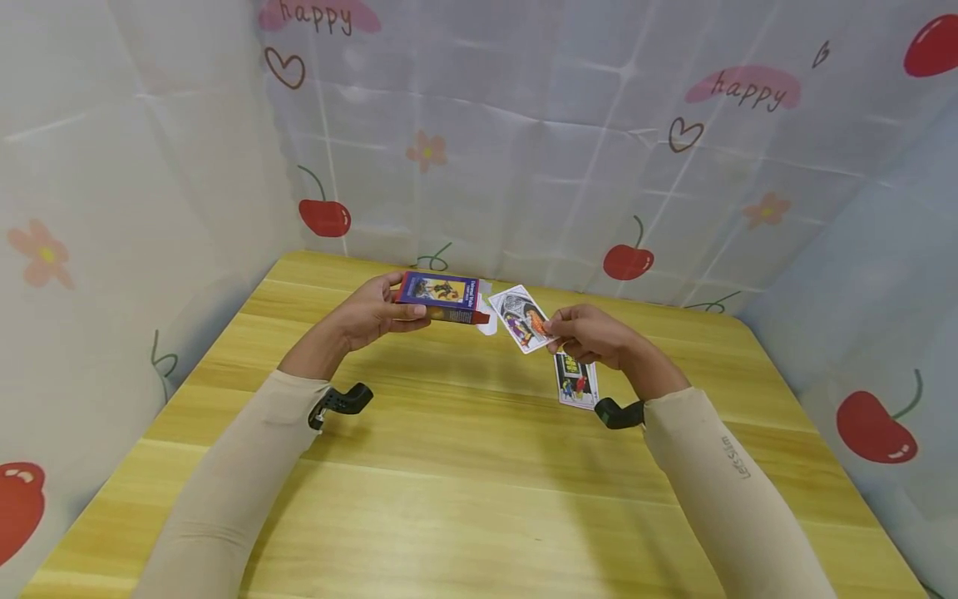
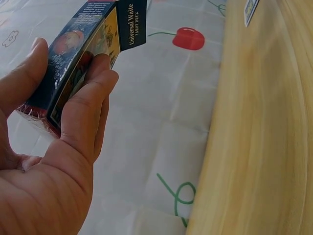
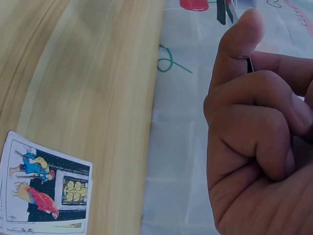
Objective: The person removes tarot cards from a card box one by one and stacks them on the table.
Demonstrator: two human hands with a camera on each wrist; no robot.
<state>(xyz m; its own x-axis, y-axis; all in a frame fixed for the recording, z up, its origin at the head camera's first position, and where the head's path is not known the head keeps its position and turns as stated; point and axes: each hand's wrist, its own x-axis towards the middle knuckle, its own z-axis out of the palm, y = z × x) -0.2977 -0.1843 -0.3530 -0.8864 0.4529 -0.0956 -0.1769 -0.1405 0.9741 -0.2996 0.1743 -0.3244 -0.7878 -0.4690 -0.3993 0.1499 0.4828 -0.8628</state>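
My left hand [image 1: 377, 314] grips a tarot deck box [image 1: 441, 289], thumb on one side and fingers on the other. The box lies sideways above the table, its opened flap end facing right; the left wrist view shows "Universal Waite Tarot Deck" on a flap [image 2: 133, 24]. Between thumb and fingers, my right hand [image 1: 595, 334] pinches a tarot card [image 1: 521, 319], held tilted just right of the box's open end. Below that hand, a small pile of tarot cards [image 1: 576, 384] rests on the table, the top one showing two figures beneath a window [image 3: 46, 183].
A wooden table [image 1: 449, 499] stretches beneath both hands. White sheets printed with cherries and flowers hang behind it [image 1: 524, 166] and along both sides. Black wrist mounts [image 1: 350, 399] sit on both forearms.
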